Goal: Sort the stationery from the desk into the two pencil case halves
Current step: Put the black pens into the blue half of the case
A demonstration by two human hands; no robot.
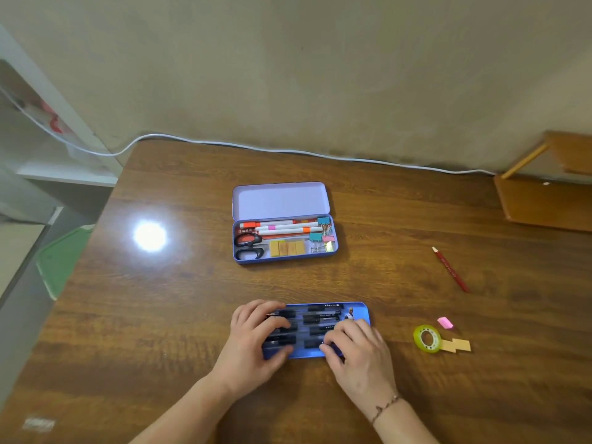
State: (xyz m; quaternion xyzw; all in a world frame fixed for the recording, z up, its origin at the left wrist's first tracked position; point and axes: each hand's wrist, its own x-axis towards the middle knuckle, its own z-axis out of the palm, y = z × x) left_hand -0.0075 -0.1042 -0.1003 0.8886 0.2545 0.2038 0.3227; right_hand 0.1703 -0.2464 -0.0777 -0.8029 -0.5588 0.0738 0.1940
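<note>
A blue pencil case half (pixel 360 310) lies near the front of the desk, filled with several black pens (pixel 322 315). My left hand (pixel 256 341) curls over its left end, fingers across the pens and thumb at the front rim. My right hand (pixel 355 350) is at the right end, and its fingertips and thumb pinch a black pen by the front rim. Farther back sits an open purple tin (pixel 282 200) holding markers, scissors (pixel 248 245), erasers and binder clips. Loose on the right lie a red pencil (pixel 450 269), a pink eraser (pixel 446 322), a tape roll (pixel 427 338) and yellow sticky notes (pixel 458 345).
A white cable (pixel 288 151) runs along the back edge of the desk by the wall. A wooden shelf (pixel 544 200) stands at the back right. A lamp glare (pixel 150 236) shines on the left of the desk. White shelving stands beyond the left edge.
</note>
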